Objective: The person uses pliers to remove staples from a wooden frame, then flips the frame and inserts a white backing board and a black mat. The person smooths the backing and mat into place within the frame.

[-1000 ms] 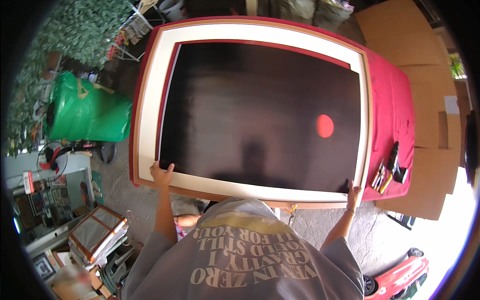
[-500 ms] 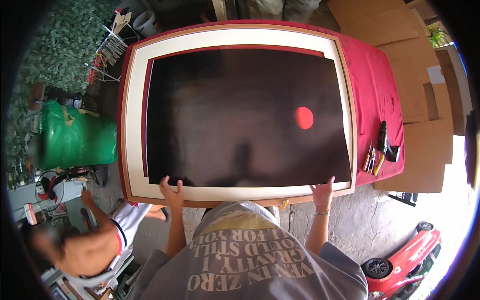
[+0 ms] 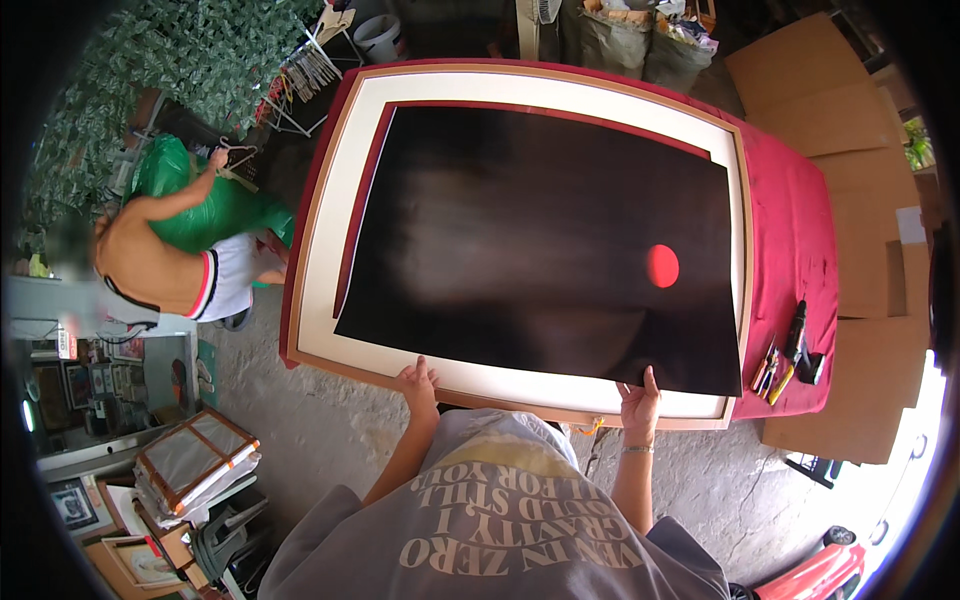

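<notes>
A large black sheet [image 3: 520,240] with a red circle [image 3: 663,266] lies slightly skewed over a wooden frame [image 3: 742,250] with a wide white mat [image 3: 345,230]. At the sheet's near right edge, my right hand [image 3: 640,408] pinches it, thumb on top and the other fingers at or below the edge. My left hand [image 3: 420,388] is at the frame's near side, its fingers apart and a fingertip over the white mat, just short of the sheet's near edge. It holds nothing that I can see.
A red cloth [image 3: 785,220] covers the table under the frame. Tools with a black cordless driver [image 3: 797,330] lie at its right. Cardboard [image 3: 850,230] stands beyond. At the left, a person [image 3: 165,255] bends by a green plastic-wrapped bundle [image 3: 215,205]. Stacked frames [image 3: 195,465] stand lower left.
My left hand has come off the sheet's near left edge and shifted right. The sheet's near left corner now lies farther inward. The person at left has moved to the green bundle. The view has turned.
</notes>
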The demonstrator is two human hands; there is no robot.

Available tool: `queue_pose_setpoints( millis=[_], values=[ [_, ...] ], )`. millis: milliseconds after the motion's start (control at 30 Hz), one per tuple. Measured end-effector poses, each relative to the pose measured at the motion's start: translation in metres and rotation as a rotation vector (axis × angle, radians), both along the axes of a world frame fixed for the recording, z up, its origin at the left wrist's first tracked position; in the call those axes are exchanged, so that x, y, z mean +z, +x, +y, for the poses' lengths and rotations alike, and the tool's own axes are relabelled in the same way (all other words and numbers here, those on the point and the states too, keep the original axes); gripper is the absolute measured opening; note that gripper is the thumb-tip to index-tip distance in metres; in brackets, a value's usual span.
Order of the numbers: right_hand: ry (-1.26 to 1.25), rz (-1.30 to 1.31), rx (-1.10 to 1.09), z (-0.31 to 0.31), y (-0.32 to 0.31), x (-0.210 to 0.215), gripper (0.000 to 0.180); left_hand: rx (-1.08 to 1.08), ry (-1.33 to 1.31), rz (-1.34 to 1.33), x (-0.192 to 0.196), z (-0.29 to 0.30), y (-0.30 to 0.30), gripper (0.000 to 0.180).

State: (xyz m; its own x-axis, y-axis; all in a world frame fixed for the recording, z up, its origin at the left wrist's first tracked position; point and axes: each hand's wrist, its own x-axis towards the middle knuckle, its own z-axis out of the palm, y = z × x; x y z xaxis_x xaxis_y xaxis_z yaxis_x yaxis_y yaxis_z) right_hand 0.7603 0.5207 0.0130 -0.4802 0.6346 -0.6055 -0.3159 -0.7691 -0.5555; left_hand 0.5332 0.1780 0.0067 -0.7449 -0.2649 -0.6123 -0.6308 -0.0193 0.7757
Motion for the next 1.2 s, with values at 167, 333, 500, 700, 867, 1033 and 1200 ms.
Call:
queue_pose_setpoints(
  millis=[167,333,500,700,867,1033,1200],
  values=[
    [0.073,-0.072,0.013,0.002,-0.005,0.004,0.026,0.085,0.49,-0.148,-0.013,-0.013,-0.024,0.056],
    [0.182,-0.237,-0.1,-0.005,-0.005,-0.011,0.021,-0.133,0.514,-0.105,-0.045,-0.033,-0.042,0.049],
    [0.2,-0.416,-0.311,-0.023,0.009,-0.019,0.027,-0.128,0.586,-0.16,-0.069,-0.042,-0.052,0.045],
    [0.46,-0.677,-0.183,-0.109,0.073,-0.021,0.034,-0.269,0.727,-0.236,-0.066,-0.041,-0.05,0.046],
    [0.343,-0.877,0.01,-0.196,0.141,-0.046,0.035,-0.404,0.75,-0.263,-0.059,-0.006,-0.024,0.05],
    [0.137,-0.939,0.139,-0.237,0.176,-0.059,0.027,-0.318,0.643,-0.267,-0.046,0.02,-0.009,0.05],
    [0.154,-0.633,-0.121,-0.195,0.159,-0.042,0.03,-0.398,0.463,0.014,-0.012,0.033,-0.003,0.032]
  ],
)
